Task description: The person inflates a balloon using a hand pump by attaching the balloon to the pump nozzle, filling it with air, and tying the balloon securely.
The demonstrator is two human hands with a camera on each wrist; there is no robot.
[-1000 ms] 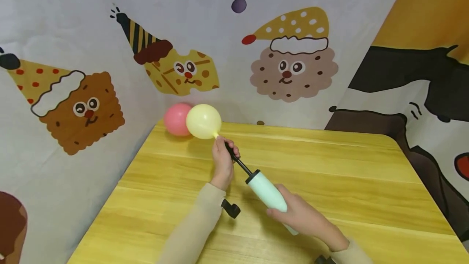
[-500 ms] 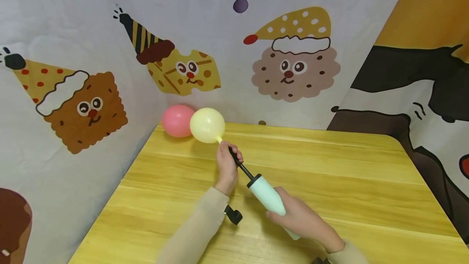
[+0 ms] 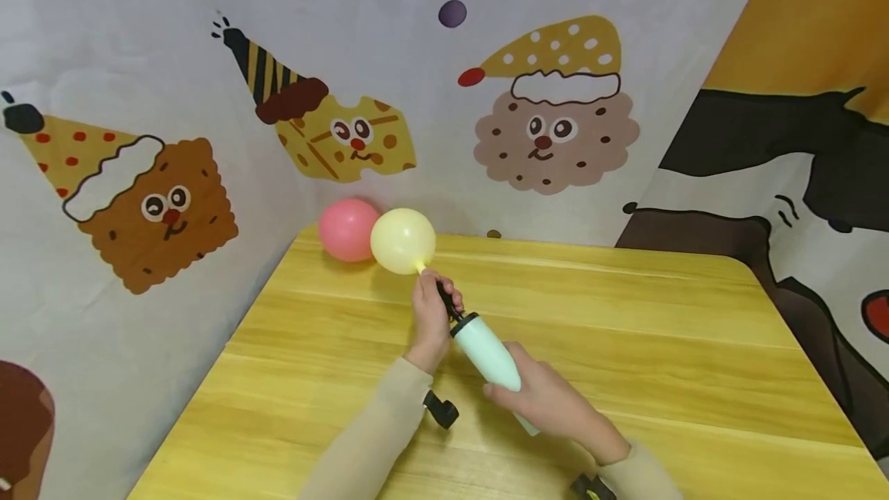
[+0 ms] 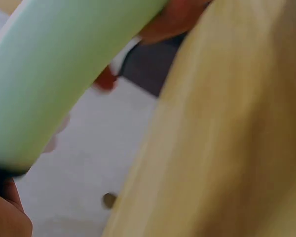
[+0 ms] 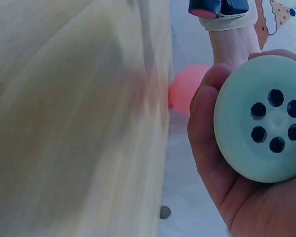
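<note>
My left hand point(image 3: 430, 322) grips the black handle end of a mint-green balloon pump point(image 3: 488, 353), with its thumb and fingers at the neck of an inflated yellow balloon point(image 3: 403, 241). Around the pump's barrel curls my right hand point(image 3: 552, 401), lower and to the right. The barrel is pushed right up to the left hand, so little of the black rod shows. In the right wrist view the round pump base point(image 5: 276, 168) faces the camera, with several dark holes. The left wrist view is mostly filled by the green barrel point(image 4: 64, 74). Fingers hide the balloon's mouth.
A pink balloon point(image 3: 347, 230) rests at the far left corner of the wooden table point(image 3: 660, 346), beside the yellow one. Behind and to the left hangs a pale cloth point(image 3: 389, 37) printed with cartoon biscuits and cheese. Black camera mounts point(image 3: 441, 410) sit on the wrists.
The pump barrel and right hand have slid up and left toward the left hand, covering the rod that showed before. The yellow balloon and left hand have shifted slightly right and down.
</note>
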